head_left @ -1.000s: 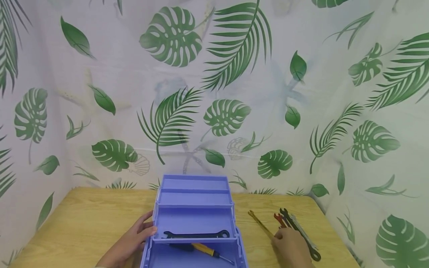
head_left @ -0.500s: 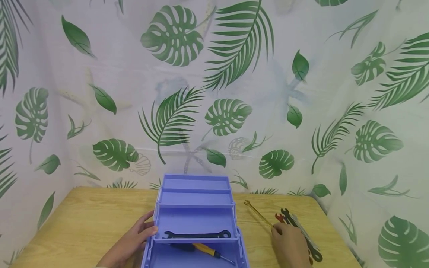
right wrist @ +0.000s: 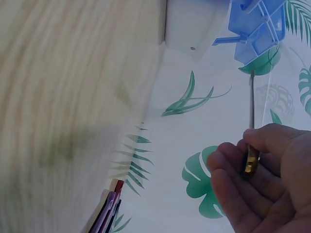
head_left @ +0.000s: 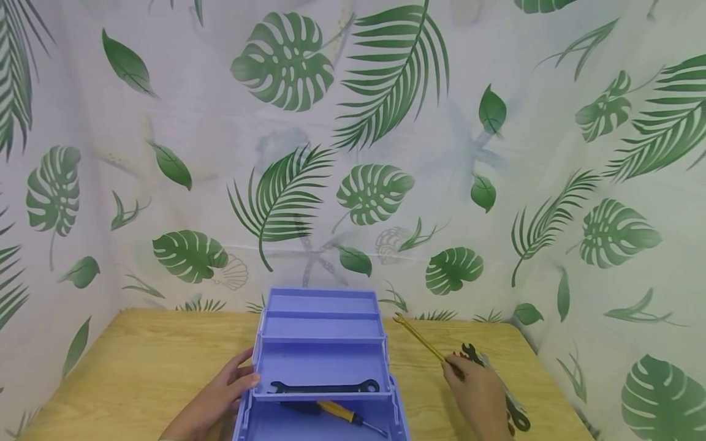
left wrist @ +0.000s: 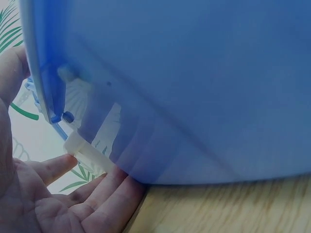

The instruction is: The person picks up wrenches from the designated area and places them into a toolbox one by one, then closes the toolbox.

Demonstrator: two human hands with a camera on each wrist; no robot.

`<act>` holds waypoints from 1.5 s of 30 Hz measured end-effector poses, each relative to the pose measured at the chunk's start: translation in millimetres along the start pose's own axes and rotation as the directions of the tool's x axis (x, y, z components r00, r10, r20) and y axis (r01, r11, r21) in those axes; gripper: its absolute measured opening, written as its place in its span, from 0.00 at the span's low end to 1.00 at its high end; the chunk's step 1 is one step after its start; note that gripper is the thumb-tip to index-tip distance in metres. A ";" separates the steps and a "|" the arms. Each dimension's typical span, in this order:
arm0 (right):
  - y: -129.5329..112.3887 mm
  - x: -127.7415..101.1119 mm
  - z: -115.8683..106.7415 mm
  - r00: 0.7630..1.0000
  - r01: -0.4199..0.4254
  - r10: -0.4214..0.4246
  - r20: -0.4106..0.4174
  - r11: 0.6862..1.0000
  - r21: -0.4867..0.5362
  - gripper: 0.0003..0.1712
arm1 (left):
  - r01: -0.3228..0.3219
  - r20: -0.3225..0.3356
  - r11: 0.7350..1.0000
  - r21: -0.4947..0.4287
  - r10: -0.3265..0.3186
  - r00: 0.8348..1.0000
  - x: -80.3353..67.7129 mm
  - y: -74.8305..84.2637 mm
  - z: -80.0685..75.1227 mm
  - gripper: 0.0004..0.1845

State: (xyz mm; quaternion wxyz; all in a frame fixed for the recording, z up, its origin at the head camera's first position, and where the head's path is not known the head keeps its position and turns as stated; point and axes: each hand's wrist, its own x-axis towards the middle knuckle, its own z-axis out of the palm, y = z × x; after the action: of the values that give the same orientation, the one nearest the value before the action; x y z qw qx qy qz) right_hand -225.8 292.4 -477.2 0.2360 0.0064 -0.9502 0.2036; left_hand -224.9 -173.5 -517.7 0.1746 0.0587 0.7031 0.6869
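Observation:
A blue-violet toolbox (head_left: 320, 367) stands open on the table with stepped trays. A black combination wrench (head_left: 325, 387) lies in its lower tray. Below it, a screwdriver (head_left: 336, 410) with a yellow and black handle lies in the bottom compartment. My left hand (head_left: 217, 392) grips the box's left side, thumb at the tray edge; the left wrist view shows several fingers (left wrist: 104, 199) against the side wall. With thumb and fingers, my right hand (head_left: 477, 392) pinches a gold wrench (head_left: 419, 337) by one end, its other end pointing up and left. It is above the table.
Right of the box lie a black wrench (head_left: 515, 413), a silver wrench (head_left: 485, 360) and a red wrench, mostly hidden by my right hand. The wooden table (head_left: 165, 349) meets a leaf-print curtain (head_left: 397, 184) at the back and sides.
My right hand has lifted the gold wrench from beside the other wrenches and shifted it slightly up and left, towards the box. The left hand has stayed put.

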 end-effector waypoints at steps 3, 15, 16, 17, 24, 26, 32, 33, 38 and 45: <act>-1.5 -0.2 0.8 0.997 0.064 -0.064 -0.047 0.998 -0.001 0.05 | -0.012 0.015 1.000 -0.009 0.012 1.000 -1.0 0.7 0.1 0.42; -12.3 -2.3 -4.0 0.941 0.262 -0.258 -0.217 0.965 -0.011 0.07 | -0.027 0.025 1.000 -0.008 0.027 0.999 -0.5 -2.3 -1.3 0.41; -12.5 -2.6 -3.6 0.937 0.274 -0.269 -0.223 0.962 -0.009 0.08 | -0.029 0.027 1.000 -0.010 0.029 0.999 -0.7 -2.5 -1.4 0.41; -12.9 -2.9 -3.4 0.934 0.282 -0.276 -0.227 0.959 -0.009 0.08 | -0.029 0.027 1.000 -0.011 0.029 0.999 -1.0 -2.6 -1.4 0.41; -15.8 -4.5 -3.7 0.936 0.285 -0.279 -0.217 0.958 0.000 0.09 | -0.034 0.034 0.999 -0.013 0.035 0.999 -1.1 -1.7 -1.5 0.42; -17.2 -4.8 -4.9 0.938 0.285 -0.277 -0.209 0.959 0.005 0.09 | -0.037 0.038 0.999 -0.016 0.038 0.999 -0.8 -2.1 -1.9 0.42; -18.3 -5.1 -4.8 0.937 0.290 -0.285 -0.203 0.957 -0.010 0.09 | -0.028 0.036 0.999 -0.018 0.029 0.999 0.3 -3.7 -2.5 0.42; -18.1 -5.1 -4.3 0.935 0.292 -0.289 -0.208 0.956 -0.013 0.10 | -0.028 0.035 0.999 -0.017 0.028 0.999 0.4 -3.9 -2.5 0.42; -17.9 -4.6 -2.5 0.925 0.310 -0.306 -0.225 0.951 -0.016 0.10 | -0.025 0.030 1.000 -0.006 0.025 0.999 0.4 -2.9 -2.1 0.42; -17.3 -5.7 -1.4 0.923 0.319 -0.316 -0.219 0.948 -0.021 0.11 | -0.035 0.054 0.999 -0.020 0.036 0.998 -1.2 -1.3 -1.9 0.41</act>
State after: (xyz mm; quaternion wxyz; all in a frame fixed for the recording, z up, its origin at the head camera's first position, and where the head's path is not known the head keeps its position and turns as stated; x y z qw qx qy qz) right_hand -218.2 276.6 -472.0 0.3695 0.1393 -0.9030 0.1693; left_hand -224.1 -175.7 -518.8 0.1818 0.0882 0.6902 0.6949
